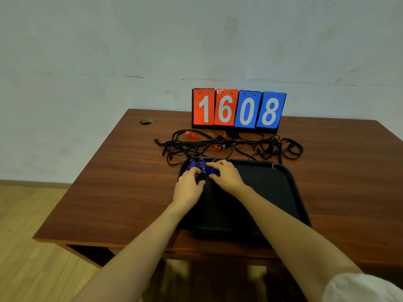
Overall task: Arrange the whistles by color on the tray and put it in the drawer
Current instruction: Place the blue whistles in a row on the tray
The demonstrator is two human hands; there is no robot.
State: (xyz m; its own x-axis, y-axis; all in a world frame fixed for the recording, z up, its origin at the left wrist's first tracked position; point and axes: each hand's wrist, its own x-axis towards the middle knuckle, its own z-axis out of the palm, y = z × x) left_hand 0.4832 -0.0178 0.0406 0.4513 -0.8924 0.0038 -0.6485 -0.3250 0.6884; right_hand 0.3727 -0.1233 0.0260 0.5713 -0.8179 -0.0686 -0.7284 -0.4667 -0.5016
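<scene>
A black tray (272,184) lies on the brown table. In its far left corner sit blue whistles (202,165) with metal rings, side by side. My left hand (189,184) has its fingers curled over the leftmost blue whistle. My right hand (225,174) rests curled fingers on the right blue whistle, hiding most of it. Behind the tray, red whistles (190,134) lie among tangled black lanyards (218,144).
A flip scoreboard (238,110) reading 1608 stands at the table's back edge. A round cable hole (146,121) is at the back left. The table (122,192) has bare wood left of the tray. Wooden floor shows on the left.
</scene>
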